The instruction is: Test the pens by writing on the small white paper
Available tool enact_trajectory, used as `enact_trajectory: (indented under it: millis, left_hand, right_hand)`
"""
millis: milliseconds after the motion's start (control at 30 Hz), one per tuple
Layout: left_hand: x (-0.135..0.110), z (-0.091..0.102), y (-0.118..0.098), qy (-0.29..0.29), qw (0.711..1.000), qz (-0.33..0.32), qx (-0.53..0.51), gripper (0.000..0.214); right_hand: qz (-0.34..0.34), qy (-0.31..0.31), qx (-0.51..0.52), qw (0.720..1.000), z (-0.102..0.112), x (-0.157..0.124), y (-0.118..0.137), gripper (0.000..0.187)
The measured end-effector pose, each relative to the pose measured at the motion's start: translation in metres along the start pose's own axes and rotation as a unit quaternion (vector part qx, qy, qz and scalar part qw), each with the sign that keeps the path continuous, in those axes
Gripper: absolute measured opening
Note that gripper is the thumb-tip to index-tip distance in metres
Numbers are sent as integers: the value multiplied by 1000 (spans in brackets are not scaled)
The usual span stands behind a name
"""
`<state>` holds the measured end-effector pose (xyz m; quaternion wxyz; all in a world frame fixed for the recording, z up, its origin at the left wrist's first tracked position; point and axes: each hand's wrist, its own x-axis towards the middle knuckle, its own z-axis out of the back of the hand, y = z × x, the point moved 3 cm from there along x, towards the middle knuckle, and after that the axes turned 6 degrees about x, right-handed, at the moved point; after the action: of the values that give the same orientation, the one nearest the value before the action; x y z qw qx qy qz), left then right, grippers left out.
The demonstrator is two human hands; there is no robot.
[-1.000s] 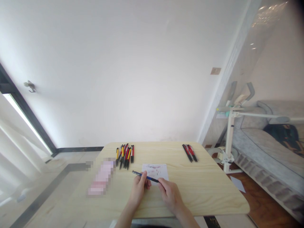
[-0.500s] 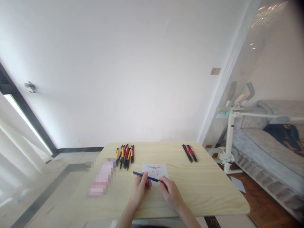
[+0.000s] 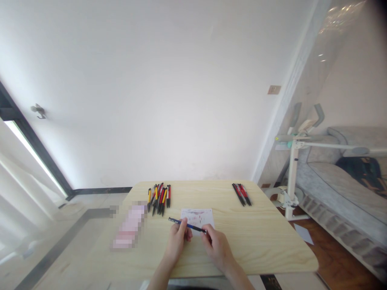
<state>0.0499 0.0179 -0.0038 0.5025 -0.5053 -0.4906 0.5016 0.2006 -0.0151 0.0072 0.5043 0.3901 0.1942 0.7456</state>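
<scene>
Both my hands hold one blue pen (image 3: 187, 225) level above the light wooden table (image 3: 256, 241). My left hand (image 3: 177, 240) pinches the pen's middle, and my right hand (image 3: 216, 246) pinches its right end. Just behind the pen lies a small white paper (image 3: 198, 215) with red and blue scribbles. A bunch of several yellow, red and black pens (image 3: 159, 196) lies at the back left of the table. A smaller group of red and black pens (image 3: 241, 194) lies at the back right.
A blurred pink flat object (image 3: 129, 225) lies on the table's left side. A white stand with padded arms (image 3: 292, 169) and a grey sofa (image 3: 341, 177) are to the right. A white wall rises behind the table.
Both hands keep the blue pen nearly where it was. The right hand's fingers have shifted slightly along the pen's right end.
</scene>
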Motion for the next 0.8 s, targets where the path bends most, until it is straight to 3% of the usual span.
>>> enact_trajectory:
  millis: [800]
  left_hand:
    - [0,-1,4,13,999,-11,-27,46]
  right_hand:
    - [27,22,-4,999,3,1,4,24]
